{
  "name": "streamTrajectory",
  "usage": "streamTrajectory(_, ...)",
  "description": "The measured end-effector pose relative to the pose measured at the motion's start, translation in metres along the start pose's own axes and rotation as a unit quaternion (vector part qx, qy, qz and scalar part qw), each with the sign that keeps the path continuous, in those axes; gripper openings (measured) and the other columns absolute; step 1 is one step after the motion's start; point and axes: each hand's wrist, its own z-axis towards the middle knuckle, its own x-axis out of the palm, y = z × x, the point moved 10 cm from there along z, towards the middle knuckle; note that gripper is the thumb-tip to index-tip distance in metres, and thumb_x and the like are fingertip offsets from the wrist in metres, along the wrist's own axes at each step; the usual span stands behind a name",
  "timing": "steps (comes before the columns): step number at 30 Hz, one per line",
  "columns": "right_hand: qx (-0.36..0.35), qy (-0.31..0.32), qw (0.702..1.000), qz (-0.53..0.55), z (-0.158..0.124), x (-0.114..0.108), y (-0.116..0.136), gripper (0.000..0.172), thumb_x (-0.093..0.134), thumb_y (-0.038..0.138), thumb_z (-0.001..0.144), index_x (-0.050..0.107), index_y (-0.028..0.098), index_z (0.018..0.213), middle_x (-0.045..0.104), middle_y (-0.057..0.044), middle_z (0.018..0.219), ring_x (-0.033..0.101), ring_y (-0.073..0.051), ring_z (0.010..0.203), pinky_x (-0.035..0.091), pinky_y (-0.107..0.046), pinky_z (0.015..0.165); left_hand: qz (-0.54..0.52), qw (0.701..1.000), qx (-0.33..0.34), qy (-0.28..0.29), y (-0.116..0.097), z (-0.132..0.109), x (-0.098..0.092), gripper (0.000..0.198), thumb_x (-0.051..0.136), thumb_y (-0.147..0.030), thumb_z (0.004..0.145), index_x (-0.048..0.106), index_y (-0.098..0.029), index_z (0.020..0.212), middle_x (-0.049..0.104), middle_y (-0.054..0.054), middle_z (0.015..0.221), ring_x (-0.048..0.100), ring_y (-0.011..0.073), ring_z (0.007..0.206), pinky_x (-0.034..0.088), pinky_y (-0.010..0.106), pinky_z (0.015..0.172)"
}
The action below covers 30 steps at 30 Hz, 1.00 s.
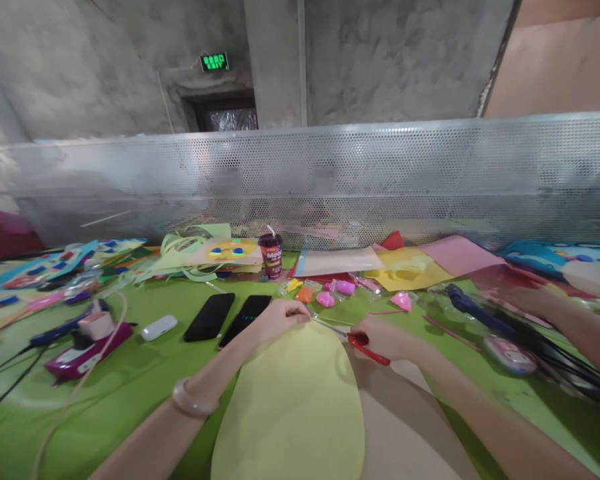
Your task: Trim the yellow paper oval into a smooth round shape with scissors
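Observation:
A large rounded sheet of pale yellow paper (290,407) lies in front of me. At its top edge my left hand (283,319) is closed, its fingers pinching the paper. My right hand (380,337) is wrapped round the handles of red-handled scissors (367,349). The scissor blades point left, along the top edge of the yellow paper and close to my left fingers. Beneath the yellow paper, to the right, is a pale pinkish sheet (405,427). A bracelet circles my left wrist.
Two black phones (210,317), a white case (159,328) and a purple power strip (87,353) lie left. Ahead are a lidded cup (272,253), coloured clay packets (325,298) and papers (407,268). Another person's arm (575,320) reaches in at right, near dark cables (555,357).

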Motion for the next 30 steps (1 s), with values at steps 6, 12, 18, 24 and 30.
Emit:
streamTrajectory(6,0.002,0.014,1.000,0.006,-0.002,0.000,0.004,0.014,0.048,0.017,0.067,0.040,0.017,0.056,0.045,0.002,0.056,0.037,-0.010,0.052,0.025,-0.023,0.049,-0.031,0.999,-0.013,0.001,0.004,0.002,0.003,0.022,0.057,-0.036,0.072,0.060,-0.016,0.078,0.064,0.003,0.079,0.057,0.0162,0.073,0.041,0.024,0.066)
streamTrajectory(12,-0.007,0.007,1.000,-0.006,-0.002,-0.003,0.007,0.016,0.047,0.015,0.066,0.035,0.017,0.055,0.042,0.003,0.053,0.035,-0.009,0.050,0.024,-0.022,0.048,-0.075,0.996,-0.039,-0.012,0.004,0.000,0.002,0.029,0.060,-0.036,0.069,0.052,-0.016,0.089,0.063,0.003,0.072,0.059,0.0164,0.066,0.041,0.024,0.058)
streamTrajectory(18,-0.004,-0.015,1.000,-0.003,-0.005,-0.009,0.002,0.018,0.046,0.016,0.067,0.033,0.017,0.055,0.041,0.003,0.053,0.035,-0.008,0.050,0.025,-0.022,0.048,-0.056,0.998,-0.034,0.004,0.009,0.001,0.000,0.031,0.060,-0.042,0.068,0.059,-0.015,0.082,0.064,0.005,0.079,0.059,0.0184,0.074,0.044,0.027,0.067)
streamTrajectory(24,-0.011,0.010,1.000,0.002,-0.007,-0.006,0.003,0.015,0.046,0.017,0.067,0.035,0.018,0.057,0.041,0.004,0.053,0.035,-0.008,0.049,0.024,-0.021,0.046,-0.057,0.998,-0.021,0.014,0.012,0.002,0.001,0.025,0.058,-0.040,0.070,0.060,-0.015,0.076,0.064,0.004,0.077,0.058,0.0174,0.074,0.043,0.025,0.066)
streamTrajectory(30,-0.018,0.010,1.000,-0.005,-0.003,-0.002,0.005,0.019,0.048,0.017,0.068,0.034,0.017,0.055,0.041,0.003,0.053,0.034,-0.008,0.049,0.024,-0.022,0.047,-0.016,0.999,-0.020,0.020,0.009,0.003,0.004,0.026,0.056,-0.041,0.071,0.060,-0.016,0.076,0.063,0.002,0.073,0.056,0.0159,0.069,0.041,0.024,0.061)
